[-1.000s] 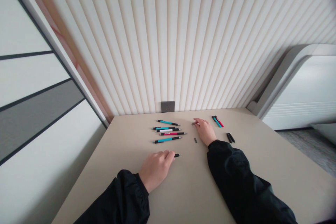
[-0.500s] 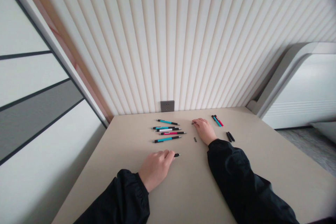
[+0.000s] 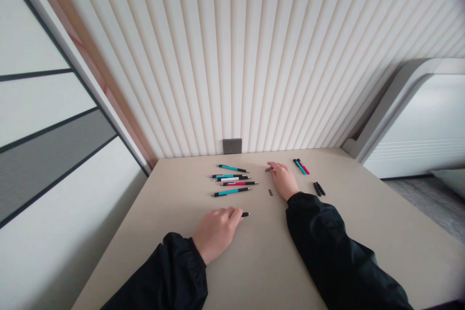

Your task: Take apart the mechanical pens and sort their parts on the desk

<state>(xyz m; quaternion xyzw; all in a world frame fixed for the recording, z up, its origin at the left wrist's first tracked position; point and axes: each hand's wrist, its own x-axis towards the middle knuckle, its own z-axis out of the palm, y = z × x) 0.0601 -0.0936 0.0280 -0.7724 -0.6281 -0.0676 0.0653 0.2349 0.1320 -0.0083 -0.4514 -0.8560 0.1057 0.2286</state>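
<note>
My left hand (image 3: pixel 217 232) is closed around a pen part with a black end (image 3: pixel 246 214); the rest of that part is hidden in the fingers. Farther forward, my right hand (image 3: pixel 284 180) reaches over some small metallic pieces (image 3: pixel 268 169), too small to name, with its fingers slightly apart beside them. Left of it lie several pens: a blue one (image 3: pixel 233 168) at the back, another blue one (image 3: pixel 227 176), a white one (image 3: pixel 232 179), a red one (image 3: pixel 238 183) and a blue one in front (image 3: pixel 231 192). A small dark grey piece (image 3: pixel 270 193) rests near my right wrist.
Beyond my right hand lie a blue barrel (image 3: pixel 300 167) and a red barrel (image 3: pixel 303 166), with two black parts (image 3: pixel 319 189) nearer. The beige table (image 3: pixel 174 203) meets a ribbed wall with a dark socket (image 3: pixel 232 146). A white headboard (image 3: pixel 417 121) stands at right.
The fingers of my right hand have parted and the index finger has lifted a little off the small metallic pieces. My left hand keeps its hold and hardly moves.
</note>
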